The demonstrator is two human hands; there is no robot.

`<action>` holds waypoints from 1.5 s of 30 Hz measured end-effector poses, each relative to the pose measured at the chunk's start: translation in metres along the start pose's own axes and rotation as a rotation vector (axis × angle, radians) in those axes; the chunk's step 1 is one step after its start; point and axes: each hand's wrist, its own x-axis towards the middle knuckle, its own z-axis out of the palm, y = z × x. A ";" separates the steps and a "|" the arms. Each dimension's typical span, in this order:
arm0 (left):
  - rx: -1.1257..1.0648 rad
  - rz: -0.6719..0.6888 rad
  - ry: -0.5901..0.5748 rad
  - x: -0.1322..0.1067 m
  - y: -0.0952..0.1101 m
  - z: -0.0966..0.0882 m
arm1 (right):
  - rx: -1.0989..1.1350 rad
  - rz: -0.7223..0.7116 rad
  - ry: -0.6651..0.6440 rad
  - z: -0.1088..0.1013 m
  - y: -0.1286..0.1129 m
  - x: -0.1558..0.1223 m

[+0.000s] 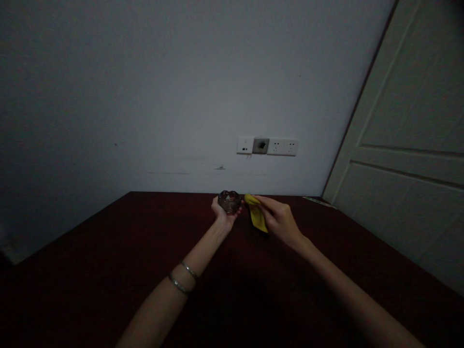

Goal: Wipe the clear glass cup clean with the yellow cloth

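Note:
A small dark glass dish (229, 202) with a wavy rim, perhaps an ashtray, rests in my left hand (222, 216). The fingers of that hand wrap round it from below and the far side. Just to the right, my right hand (281, 220) pinches a yellow cloth (257, 215), whose loose end hangs down over the table. The cloth's upper edge is close to the dish; I cannot tell whether they touch. Two silver bangles (184, 278) circle my left forearm.
Beneath both hands spreads a dark red table (137, 232), its far edge against a pale wall (181, 96). Sockets and a switch plate (282, 147) are set in the wall. A white panelled door (409, 145) stands at the right. A flat strip (319, 201) lies near the far right corner.

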 end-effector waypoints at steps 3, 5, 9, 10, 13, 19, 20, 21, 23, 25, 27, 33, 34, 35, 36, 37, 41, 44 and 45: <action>0.073 0.051 0.008 0.000 0.010 0.001 | -0.078 -0.022 -0.074 0.006 0.021 -0.017; 0.105 0.073 0.007 -0.001 0.014 0.003 | -0.142 -0.057 -0.192 0.017 0.032 -0.030; 0.163 0.060 -0.021 -0.002 0.014 0.006 | -0.229 -0.131 -0.393 0.048 0.034 -0.053; 0.177 0.048 -0.032 -0.002 0.014 0.006 | -0.228 -0.144 -0.420 0.055 0.031 -0.057; 0.206 0.022 -0.056 -0.003 0.016 0.005 | -0.169 -0.184 -0.484 0.073 0.015 -0.064; 0.219 -0.007 -0.072 -0.008 0.023 0.005 | 0.126 -0.017 -0.498 0.070 -0.008 -0.061; 0.220 -0.014 -0.074 -0.008 0.022 0.005 | 0.190 0.055 -0.457 0.066 -0.008 -0.058; 0.222 -0.019 -0.078 -0.008 0.021 0.006 | 0.248 0.127 -0.397 0.062 -0.006 -0.053; 0.221 -0.035 -0.084 -0.009 0.018 0.007 | 0.333 0.244 -0.209 0.052 0.001 -0.042; 0.222 -0.063 -0.089 -0.009 0.015 0.008 | 0.399 0.262 -0.062 0.042 0.010 -0.028; 0.227 -0.094 -0.110 -0.009 0.013 0.009 | 0.459 0.302 -0.009 0.036 0.019 -0.015; 0.225 -0.080 -0.179 -0.014 0.007 0.012 | 0.434 0.345 -0.114 0.037 0.033 0.012; 0.225 -0.076 -0.183 -0.015 0.006 0.012 | 0.419 0.348 -0.124 0.039 0.033 0.014; 0.227 -0.071 -0.187 -0.016 0.004 0.013 | 0.414 0.353 -0.129 0.041 0.033 0.016; 0.230 -0.071 -0.190 -0.016 0.003 0.013 | 0.413 0.359 -0.131 0.043 0.032 0.017; 0.233 -0.071 -0.190 -0.016 0.002 0.014 | 0.415 0.362 -0.130 0.045 0.032 0.017; 0.214 -0.061 -0.163 -0.015 -0.003 0.014 | 0.466 0.369 -0.146 0.049 0.031 0.018; 0.185 -0.036 -0.152 -0.016 -0.006 0.014 | 0.520 0.406 -0.147 0.049 0.026 0.019; 0.178 -0.031 -0.151 -0.017 -0.007 0.014 | 0.525 0.413 -0.140 0.048 0.024 0.019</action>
